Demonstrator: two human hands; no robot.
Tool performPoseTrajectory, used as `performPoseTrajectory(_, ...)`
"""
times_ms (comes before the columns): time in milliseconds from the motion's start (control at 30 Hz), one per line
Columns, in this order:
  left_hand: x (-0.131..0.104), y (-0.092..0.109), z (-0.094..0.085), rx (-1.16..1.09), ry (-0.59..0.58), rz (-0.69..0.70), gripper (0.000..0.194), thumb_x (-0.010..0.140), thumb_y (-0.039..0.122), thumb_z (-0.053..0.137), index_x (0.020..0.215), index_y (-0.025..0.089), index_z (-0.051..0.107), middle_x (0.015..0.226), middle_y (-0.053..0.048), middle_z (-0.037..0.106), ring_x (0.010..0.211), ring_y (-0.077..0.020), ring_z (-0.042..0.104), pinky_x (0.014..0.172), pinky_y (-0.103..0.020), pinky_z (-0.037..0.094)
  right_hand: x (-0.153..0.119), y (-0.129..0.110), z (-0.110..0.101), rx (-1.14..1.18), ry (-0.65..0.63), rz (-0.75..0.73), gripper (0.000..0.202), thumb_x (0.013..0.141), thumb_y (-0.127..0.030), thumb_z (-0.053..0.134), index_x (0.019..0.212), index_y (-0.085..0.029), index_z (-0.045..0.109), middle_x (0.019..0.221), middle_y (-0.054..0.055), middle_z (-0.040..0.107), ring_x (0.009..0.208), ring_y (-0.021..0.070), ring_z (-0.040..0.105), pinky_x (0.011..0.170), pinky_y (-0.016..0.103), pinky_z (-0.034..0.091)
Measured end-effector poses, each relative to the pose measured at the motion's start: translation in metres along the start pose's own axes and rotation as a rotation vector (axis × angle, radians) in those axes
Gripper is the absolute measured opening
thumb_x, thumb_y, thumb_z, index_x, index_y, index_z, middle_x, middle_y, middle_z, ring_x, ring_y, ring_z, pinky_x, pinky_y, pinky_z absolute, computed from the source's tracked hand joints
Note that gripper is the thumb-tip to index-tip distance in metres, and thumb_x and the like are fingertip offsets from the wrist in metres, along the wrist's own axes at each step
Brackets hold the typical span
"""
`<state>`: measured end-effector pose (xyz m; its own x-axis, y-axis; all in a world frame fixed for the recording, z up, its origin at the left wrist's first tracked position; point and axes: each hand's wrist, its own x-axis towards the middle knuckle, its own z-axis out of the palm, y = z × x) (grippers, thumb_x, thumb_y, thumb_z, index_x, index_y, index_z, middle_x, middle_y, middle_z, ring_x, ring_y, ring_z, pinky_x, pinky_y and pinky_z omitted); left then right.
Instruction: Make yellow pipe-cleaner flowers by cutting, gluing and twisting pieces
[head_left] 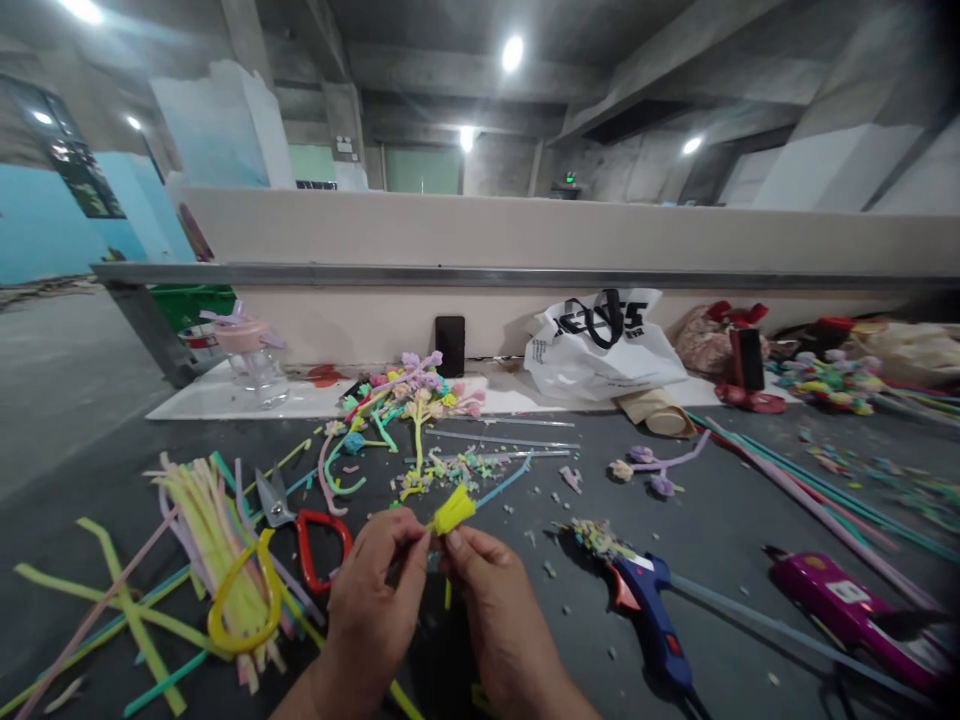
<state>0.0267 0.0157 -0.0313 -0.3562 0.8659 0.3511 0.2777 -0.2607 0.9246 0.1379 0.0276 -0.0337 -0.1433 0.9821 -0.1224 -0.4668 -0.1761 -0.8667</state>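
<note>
A small yellow flower of fuzzy pipe cleaner (454, 510) is between my two hands, low in the middle of the view. My left hand (382, 580) pinches its left end with thumb and fingertips. On the other side my right hand (495, 600) has its thumb and fingers closed around the lower part. Left of my left hand lie red-handled scissors (311, 540) and a bundle of pale pipe cleaners (214, 540) with a yellow-handled tool (251, 600) over it. A blue glue gun (652, 610) rests right of my right hand.
Finished pipe-cleaner flowers (409, 390) are heaped farther back, with clear glue sticks (502, 440) beside them. A phone (450, 345), a white bag (604, 345) and a clear cup (255, 365) stand along the back. A purple tool (847, 610) lies at the right.
</note>
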Motion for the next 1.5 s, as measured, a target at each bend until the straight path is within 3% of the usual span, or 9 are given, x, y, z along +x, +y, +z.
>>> performPoseTrajectory(167,0.000,0.002,-0.002,-0.019,0.010,0.014,0.016,0.066,0.009,0.066,0.070,0.025,0.066,0.083,-0.003,0.061,0.083,-0.0161,0.054,0.085,-0.022,0.040,-0.003,0.003,0.002,-0.028,0.011,-0.011,0.024,0.073,-0.037,0.063,0.078,-0.016,0.070,0.070,0.003,0.061,0.071,0.0152,0.050,0.071,0.027,0.037)
performPoseTrajectory(267,-0.001,-0.004,-0.001,0.005,0.012,0.089,0.015,0.066,0.010,0.066,0.073,0.024,0.066,0.084,-0.004,0.062,0.083,-0.0158,0.056,0.087,-0.023,0.041,-0.003,0.003,0.002,-0.034,-0.013,-0.015,0.022,0.073,-0.037,0.063,0.078,-0.016,0.070,0.070,0.002,0.061,0.071,0.0147,0.050,0.072,0.027,0.037)
performPoseTrajectory(467,-0.001,-0.014,0.001,0.304,-0.012,0.470,0.018,0.076,0.012,0.055,0.091,0.019,0.061,0.088,-0.005,0.064,0.084,-0.0163,0.060,0.081,-0.029,0.048,0.000,0.004,0.000,-0.053,-0.015,-0.048,0.018,0.072,-0.035,0.065,0.073,-0.017,0.069,0.066,0.000,0.059,0.067,0.0132,0.048,0.067,0.024,0.037)
performPoseTrajectory(600,0.002,-0.011,0.000,0.442,-0.072,0.588,0.023,0.080,0.010,0.048,0.100,0.017,0.057,0.091,-0.006,0.063,0.087,-0.0152,0.060,0.080,-0.027,0.049,0.001,0.003,-0.001,-0.072,-0.005,-0.062,0.020,0.072,-0.035,0.064,0.074,-0.017,0.069,0.064,0.000,0.058,0.066,0.0129,0.047,0.064,0.022,0.036)
performPoseTrajectory(833,0.006,-0.007,0.000,0.446,-0.158,0.604,0.028,0.081,0.007,0.044,0.106,0.014,0.054,0.096,-0.008,0.061,0.091,-0.0142,0.058,0.083,-0.025,0.048,0.000,-0.004,0.001,-0.114,0.014,-0.079,0.019,0.069,-0.036,0.067,0.066,-0.017,0.069,0.063,-0.001,0.057,0.064,0.0121,0.046,0.063,0.022,0.035)
performPoseTrajectory(1200,0.007,-0.008,0.000,0.403,-0.179,0.607,0.026,0.081,0.005,0.042,0.102,0.014,0.055,0.093,-0.008,0.060,0.089,-0.0133,0.057,0.080,-0.024,0.049,0.000,-0.005,0.001,-0.182,-0.042,-0.116,0.016,0.072,-0.031,0.063,0.078,-0.019,0.071,0.066,-0.001,0.060,0.069,0.0139,0.049,0.068,0.024,0.036)
performPoseTrajectory(1500,0.006,-0.009,0.000,0.381,-0.203,0.620,0.030,0.082,0.004,0.039,0.105,0.015,0.053,0.092,-0.008,0.059,0.087,-0.0133,0.058,0.078,-0.025,0.050,-0.003,-0.006,0.001,-0.188,-0.028,-0.113,0.015,0.072,-0.031,0.063,0.067,-0.018,0.068,0.062,-0.003,0.056,0.065,0.0131,0.047,0.065,0.022,0.036)
